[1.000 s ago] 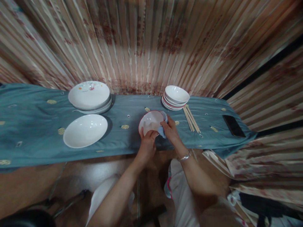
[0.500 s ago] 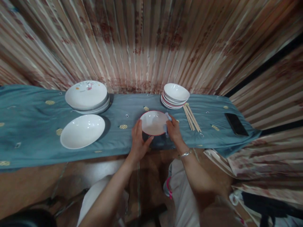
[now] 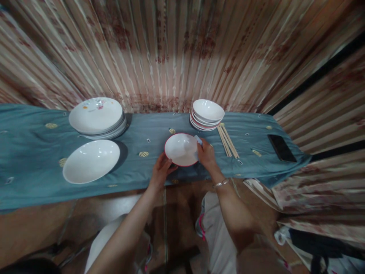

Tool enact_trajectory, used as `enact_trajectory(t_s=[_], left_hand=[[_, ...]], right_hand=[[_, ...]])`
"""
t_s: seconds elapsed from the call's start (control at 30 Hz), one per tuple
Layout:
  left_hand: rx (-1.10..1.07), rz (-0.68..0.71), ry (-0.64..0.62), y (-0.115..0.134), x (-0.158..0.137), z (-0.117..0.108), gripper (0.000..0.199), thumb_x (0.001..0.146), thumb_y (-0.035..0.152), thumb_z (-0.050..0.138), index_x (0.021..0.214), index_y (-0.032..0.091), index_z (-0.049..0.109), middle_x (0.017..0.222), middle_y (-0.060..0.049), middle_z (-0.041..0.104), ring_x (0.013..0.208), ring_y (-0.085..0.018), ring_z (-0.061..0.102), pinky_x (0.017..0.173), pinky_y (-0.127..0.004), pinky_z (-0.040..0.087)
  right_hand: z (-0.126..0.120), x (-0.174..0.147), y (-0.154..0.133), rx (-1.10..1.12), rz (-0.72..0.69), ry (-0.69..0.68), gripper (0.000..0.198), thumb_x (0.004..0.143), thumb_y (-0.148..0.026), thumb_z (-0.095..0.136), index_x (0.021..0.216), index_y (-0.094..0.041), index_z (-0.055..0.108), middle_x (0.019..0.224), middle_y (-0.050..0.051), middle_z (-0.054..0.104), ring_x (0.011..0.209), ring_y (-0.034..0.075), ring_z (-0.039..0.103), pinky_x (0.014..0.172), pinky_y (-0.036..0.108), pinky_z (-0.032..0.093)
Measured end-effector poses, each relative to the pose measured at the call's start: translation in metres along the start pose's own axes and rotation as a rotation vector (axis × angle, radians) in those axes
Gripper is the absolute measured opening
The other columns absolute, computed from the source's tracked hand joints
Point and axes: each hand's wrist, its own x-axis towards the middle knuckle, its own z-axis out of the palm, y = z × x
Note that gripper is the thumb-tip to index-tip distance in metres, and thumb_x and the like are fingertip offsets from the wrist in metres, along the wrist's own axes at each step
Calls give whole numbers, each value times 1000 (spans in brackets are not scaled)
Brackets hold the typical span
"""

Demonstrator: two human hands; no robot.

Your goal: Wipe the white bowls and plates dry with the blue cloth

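A white bowl with a red rim (image 3: 181, 149) is tilted toward me above the table's front part. My left hand (image 3: 162, 170) grips its lower left edge, thumb on the rim and fingers underneath. At the bowl's right rim, my right hand (image 3: 205, 154) pinches a pale blue cloth (image 3: 199, 140) against the edge. Most of the cloth is hidden by the fingers and bowl. Behind the right hand stands a stack of small bowls (image 3: 208, 110), with several chopsticks (image 3: 227, 141) lying next to it.
To the left are a stack of plates (image 3: 95, 117), the top one flowered, and a large white bowl (image 3: 91, 161) in front. A black phone (image 3: 281, 148) lies on the right of the blue-green tablecloth (image 3: 148, 127). A pleated curtain (image 3: 159, 57) hangs behind.
My left hand has slid down from the bowl's left side to its lower left edge. The right hand with the cloth stays at the right rim. The view has shifted slightly.
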Motion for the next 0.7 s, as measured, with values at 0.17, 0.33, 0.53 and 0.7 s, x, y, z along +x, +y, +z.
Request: enact_trajectory(t_s=[0.17,0.33,0.53,0.7], left_hand=[[28,8,-7,-4,5,1,49,65,39,84,108,20,68,117,-7,70,109,-26,66,92,-43,58],[-20,35,-17,-4,7,5,46,68,37,83,108,23,65,111,-4,71,108,-23,65,95,-40,55],[-41,36,-3,3,9,4,50,66,37,84,109,25,60,106,-3,71,103,-22,66,91,-39,55],[-39,27,0,8,10,4,57,62,37,86,109,26,55,98,0,70,96,-18,65,88,-35,55]], right_hand=[[-1,2,-7,-52,97,-8,44,95,-36,40,122,-13,66,102,19,76,96,35,71,86,46,52],[-4,1,-19,-15,91,-36,46,99,-45,37,116,-16,68,106,20,74,98,36,70,87,50,52],[3,1,-22,89,87,-35,45,101,-37,29,105,-20,70,108,19,74,104,32,69,94,51,51],[17,4,-13,107,99,33,41,99,-34,35,116,-17,68,118,19,72,113,29,67,99,45,51]])
